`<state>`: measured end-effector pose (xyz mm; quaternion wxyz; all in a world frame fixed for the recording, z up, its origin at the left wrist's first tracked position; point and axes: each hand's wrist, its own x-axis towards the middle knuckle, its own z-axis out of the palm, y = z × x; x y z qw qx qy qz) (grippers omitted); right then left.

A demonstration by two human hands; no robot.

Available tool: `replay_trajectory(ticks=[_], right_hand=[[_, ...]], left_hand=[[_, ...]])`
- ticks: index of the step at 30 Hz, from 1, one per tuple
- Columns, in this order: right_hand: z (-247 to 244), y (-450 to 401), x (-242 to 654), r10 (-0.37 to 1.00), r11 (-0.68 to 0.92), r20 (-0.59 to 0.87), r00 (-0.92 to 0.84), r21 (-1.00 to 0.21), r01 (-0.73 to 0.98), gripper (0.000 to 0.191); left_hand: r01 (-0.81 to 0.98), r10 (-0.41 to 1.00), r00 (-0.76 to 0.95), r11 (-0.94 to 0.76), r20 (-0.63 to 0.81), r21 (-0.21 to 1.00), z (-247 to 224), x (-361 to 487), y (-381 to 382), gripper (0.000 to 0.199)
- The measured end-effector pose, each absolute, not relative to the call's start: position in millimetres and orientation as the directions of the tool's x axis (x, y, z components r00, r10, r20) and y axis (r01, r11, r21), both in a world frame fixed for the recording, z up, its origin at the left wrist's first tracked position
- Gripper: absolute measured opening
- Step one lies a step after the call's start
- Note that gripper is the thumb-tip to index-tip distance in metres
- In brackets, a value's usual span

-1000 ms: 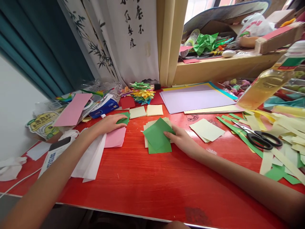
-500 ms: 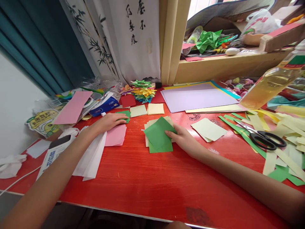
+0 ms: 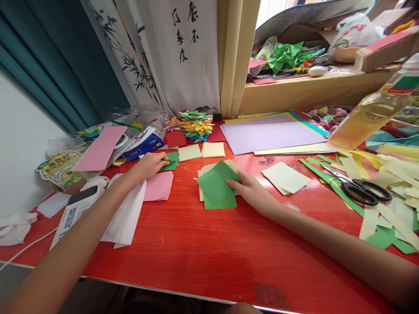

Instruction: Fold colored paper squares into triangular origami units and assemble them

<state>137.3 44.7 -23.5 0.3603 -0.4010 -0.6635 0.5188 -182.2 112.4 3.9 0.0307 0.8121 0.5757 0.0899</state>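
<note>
On the red counter, the right hand pinches green squares by their right edge, thumb on top. The left hand is nearer the far-left green pile, which lies just right of its fingers, no clear long axis. Those fingers bunch together against it; whether they grip a sheet, I cannot tell.

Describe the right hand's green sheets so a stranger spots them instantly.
On the red table, find the right hand near the middle. Green sheets lie under its thumb, the top one turned cornerwise. Unlike the green stack at the left hand, they overlap cream squares.
</note>
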Motion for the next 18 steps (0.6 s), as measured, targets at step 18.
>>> replay_trajectory(ticks=[18], right_hand=[[-25, 46, 138, 0.903, 0.14, 0.058, -0.426, -0.976, 0.165, 0.021]], left_hand=[[0.898, 0.986, 0.163, -0.167, 0.046, 0.407, 18, -175, 105, 0.032]])
